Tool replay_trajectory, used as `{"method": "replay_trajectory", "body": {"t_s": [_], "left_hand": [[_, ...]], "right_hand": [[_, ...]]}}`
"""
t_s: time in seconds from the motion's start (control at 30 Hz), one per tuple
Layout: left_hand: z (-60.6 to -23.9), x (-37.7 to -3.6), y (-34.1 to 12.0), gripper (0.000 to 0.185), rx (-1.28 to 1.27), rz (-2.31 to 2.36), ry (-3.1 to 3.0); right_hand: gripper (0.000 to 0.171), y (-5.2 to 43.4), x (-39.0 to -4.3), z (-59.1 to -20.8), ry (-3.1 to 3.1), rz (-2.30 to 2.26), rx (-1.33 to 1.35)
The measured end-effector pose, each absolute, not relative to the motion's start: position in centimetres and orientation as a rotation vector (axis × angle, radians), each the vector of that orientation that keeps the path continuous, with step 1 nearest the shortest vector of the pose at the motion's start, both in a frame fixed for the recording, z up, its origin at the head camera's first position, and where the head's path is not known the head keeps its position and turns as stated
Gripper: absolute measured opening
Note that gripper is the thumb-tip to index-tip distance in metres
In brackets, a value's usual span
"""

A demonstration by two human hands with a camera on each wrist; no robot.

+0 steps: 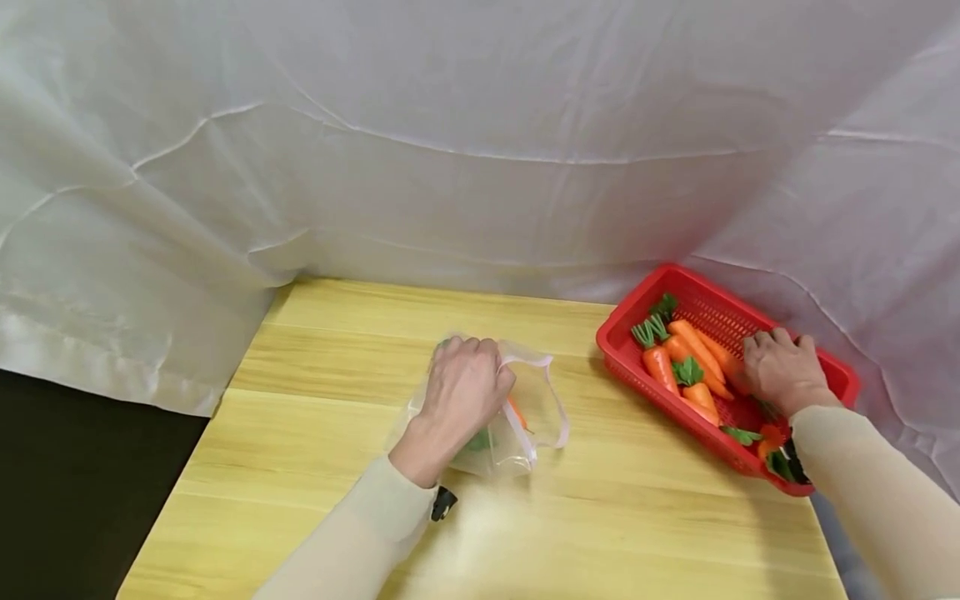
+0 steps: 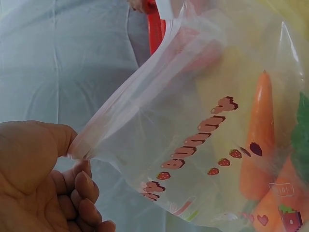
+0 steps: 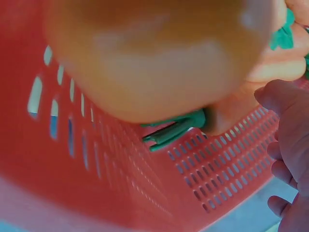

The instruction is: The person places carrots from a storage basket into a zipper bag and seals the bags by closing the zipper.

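Left hand [image 1: 465, 387] pinched clear printed plastic bag [image 1: 525, 417] on yellow wooden worktop [image 1: 360, 500]; right hand [image 1: 780, 371] gripped orange toy carrots [image 1: 693, 354] in red slotted plastic basket [image 1: 622, 354].

Light wooden table [image 1: 315, 467] with pale plank grain, white cloth hanging behind it, clear printed plastic bag [image 1: 525, 417] lying near the middle with a carrot inside, red slotted basket [image 1: 637, 367] of carrots resting at the right edge, well apart from the bag

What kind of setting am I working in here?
Likely a staged tabletop recording setup, not a real kitchen: a wooden table backed by draped white sheeting, with toy-like carrots in a red basket.
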State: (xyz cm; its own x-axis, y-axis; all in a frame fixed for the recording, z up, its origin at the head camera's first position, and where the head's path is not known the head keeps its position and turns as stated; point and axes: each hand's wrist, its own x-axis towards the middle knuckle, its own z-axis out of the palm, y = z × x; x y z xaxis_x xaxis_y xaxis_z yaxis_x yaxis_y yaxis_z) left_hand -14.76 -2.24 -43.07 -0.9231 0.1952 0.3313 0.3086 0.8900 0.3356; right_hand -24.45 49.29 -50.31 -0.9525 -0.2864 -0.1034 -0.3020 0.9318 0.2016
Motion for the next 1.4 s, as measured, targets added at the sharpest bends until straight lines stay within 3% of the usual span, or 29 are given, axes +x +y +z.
{"method": "replay_trajectory", "body": {"t_s": [0.47,0.67,0.87,1.1,1.4], "left_hand": [[-43.1,-14.9,-2.4,0.027,-0.343,-0.542,-2.809],[-43.1,-14.8,-2.5,0.028,-0.35,-0.537,-2.81],[-43.1,-14.8,-2.7,0.028,-0.343,-0.547,-2.815],[-43.0,-14.9,-2.8,0.026,-0.355,-0.578,-2.844],[-42.8,-14.9,-3.0,0.019,-0.349,-0.632,-2.898]], "right_hand": [[0.051,50.5,-24.7,-52.3,2.89,0.273,-0.268],[0.047,50.7,-24.5,-52.2,2.854,0.208,-0.231],[0.064,50.1,-24.6,-51.7,2.962,0.227,-0.166],[0.04,49.6,-24.4,-49.7,3.103,0.287,-0.18],[0.046,47.8,-23.3,-47.3,3.236,0.285,-0.252]]}}
